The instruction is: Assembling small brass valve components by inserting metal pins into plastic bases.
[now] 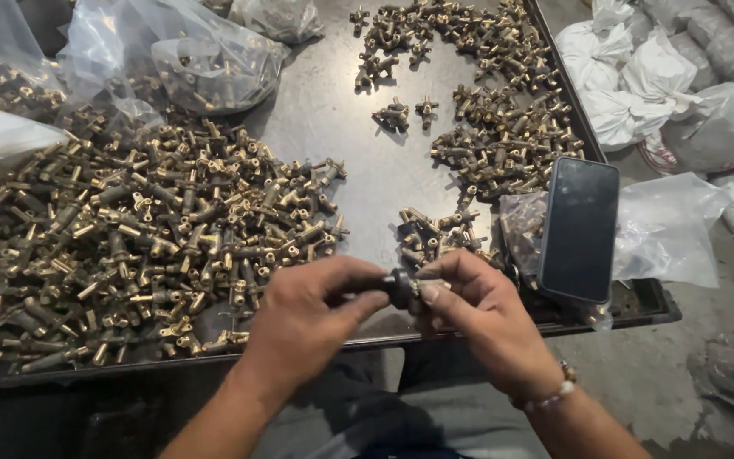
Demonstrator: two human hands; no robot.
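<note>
Head camera looks down on a dark metal bench (333, 110). Along its left edge, clear plastic bags (172, 59) sit behind a large heap of brass fittings (129, 246), T-shaped, dull gold and hard-edged. At the near edge, the left hand (303, 319) and right hand (469, 310) meet, both pinched narrow on one small dark fitting (399, 287) held between their fingertips just above the bench rim. Judged from the grip, steadying one end while turning the other squarely would serve best. Further right, a looser scatter of fittings (494, 127) runs toward the far right corner. A black phone (579, 228), smooth and glossy, leans by the right edge on a clear bag (673, 229). White sacks (639, 76) lie beyond on the floor.
</note>
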